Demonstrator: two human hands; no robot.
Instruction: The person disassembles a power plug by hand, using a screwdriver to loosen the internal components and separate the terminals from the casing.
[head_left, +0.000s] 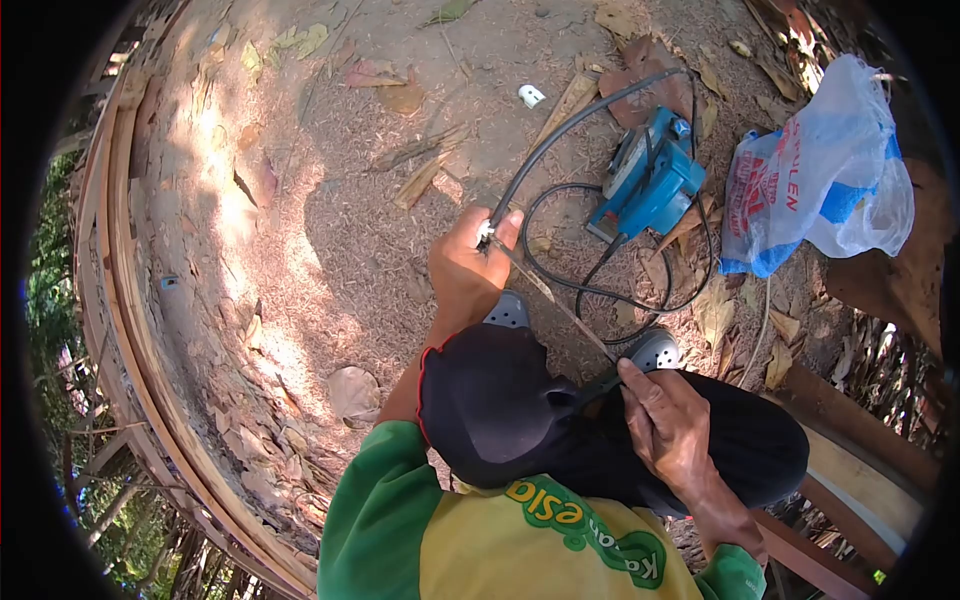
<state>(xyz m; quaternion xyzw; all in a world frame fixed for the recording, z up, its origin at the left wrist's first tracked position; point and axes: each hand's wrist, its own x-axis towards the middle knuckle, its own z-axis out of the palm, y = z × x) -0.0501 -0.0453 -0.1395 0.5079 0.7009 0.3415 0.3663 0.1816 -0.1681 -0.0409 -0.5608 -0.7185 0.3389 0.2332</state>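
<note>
wooden planks [118,265] curve along the far left, beside ground [375,260] strewn with shavings and dry leaves. the left hand [468,262] has a narrow grip, thumb and fingers pinched on a white plug [485,233] above the ground, in front of the person's knees. a thin tool [570,317] slants from the plug down to the right hand; whether its tip touches cannot be told. a white cap [531,96] lies farther off. a black cable [557,134] arcs from the plug and loops by a blue planer [655,185]. the right hand [668,418] has its grip closed on the tool's dark handle. a plastic bag [815,170] sits rightmost.
</note>
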